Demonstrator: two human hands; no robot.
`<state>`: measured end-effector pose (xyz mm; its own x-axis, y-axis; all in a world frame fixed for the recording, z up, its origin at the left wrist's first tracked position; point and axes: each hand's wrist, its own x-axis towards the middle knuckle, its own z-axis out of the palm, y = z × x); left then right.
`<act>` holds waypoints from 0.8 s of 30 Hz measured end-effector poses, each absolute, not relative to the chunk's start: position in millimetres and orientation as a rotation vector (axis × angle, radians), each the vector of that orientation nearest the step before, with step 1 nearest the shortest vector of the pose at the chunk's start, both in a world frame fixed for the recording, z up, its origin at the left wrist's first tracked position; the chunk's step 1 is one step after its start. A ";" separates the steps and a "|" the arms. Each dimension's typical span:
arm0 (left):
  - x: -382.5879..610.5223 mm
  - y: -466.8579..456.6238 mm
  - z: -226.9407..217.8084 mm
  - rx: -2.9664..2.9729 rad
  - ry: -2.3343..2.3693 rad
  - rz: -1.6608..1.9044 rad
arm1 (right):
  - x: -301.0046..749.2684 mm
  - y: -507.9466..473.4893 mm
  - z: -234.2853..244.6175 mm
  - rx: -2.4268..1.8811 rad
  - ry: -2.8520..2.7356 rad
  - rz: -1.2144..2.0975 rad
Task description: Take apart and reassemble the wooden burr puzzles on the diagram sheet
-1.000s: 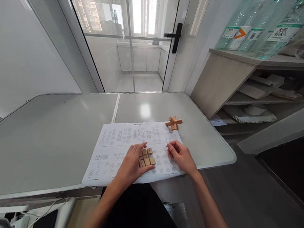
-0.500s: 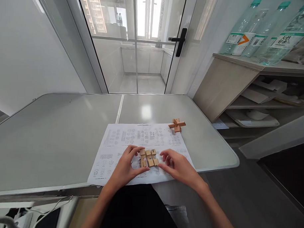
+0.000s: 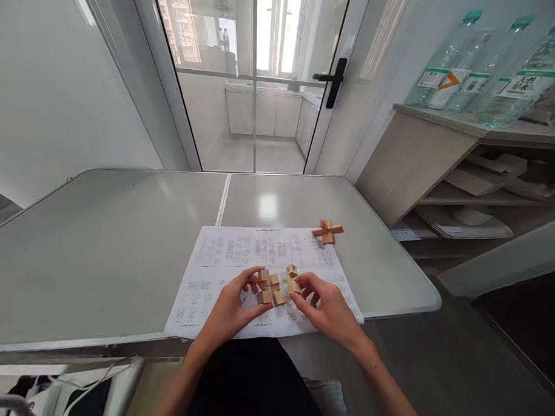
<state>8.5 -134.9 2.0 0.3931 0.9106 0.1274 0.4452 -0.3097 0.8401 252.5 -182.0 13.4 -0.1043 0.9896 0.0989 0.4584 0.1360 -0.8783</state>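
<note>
Between the thumb and index finger of my left hand is a notched wooden puzzle piece. A second notched piece lies right beside it, its underside on the printed sheet. My right hand pinches a third notched piece by its near end; a dark "3" shows on its far end. A gap separates this piece from the other two. An assembled wooden cross puzzle rests at the sheet's far right corner.
The grey table extends widely to the left. A glass door stands behind it. At the right, a wooden shelf unit carries several plastic bottles. Cables and a white item are low at the left.
My right hand has closed on the piece marked "3" and drawn it away from the other two, tilting it. The left hand stays around the left piece. The view has shifted slightly.
</note>
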 end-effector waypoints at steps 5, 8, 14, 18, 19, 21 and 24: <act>9.5 -136.5 6.0 1.903 1.163 0.806 | 245.3 -183.1 25.2 -1.281 -1.509 1.087; 9.6 -137.7 7.7 1.904 1.175 0.802 | 241.4 -183.8 27.6 -1.245 -1.509 1.174; 8.5 -138.8 4.1 1.892 1.159 0.805 | 234.6 -183.5 26.6 -1.223 -1.584 1.200; 8.8 -138.5 4.9 1.913 1.128 0.853 | 230.3 -182.2 25.9 -1.214 -1.618 1.184; 9.0 -138.5 5.6 1.917 1.116 0.860 | 229.3 -182.3 25.9 -1.216 -1.624 1.182; 9.5 -138.9 7.1 1.927 1.101 0.864 | 227.5 -182.9 26.3 -1.224 -1.632 1.176; 10.1 -140.2 9.0 1.942 1.092 0.860 | 224.8 -183.5 27.4 -1.232 -1.654 1.166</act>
<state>10.1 -140.2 9.0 0.4141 0.8893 0.1940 0.3967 -0.3681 0.8409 224.8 -183.5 27.4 -0.2521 0.9665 0.0478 0.2792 0.1200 -0.9527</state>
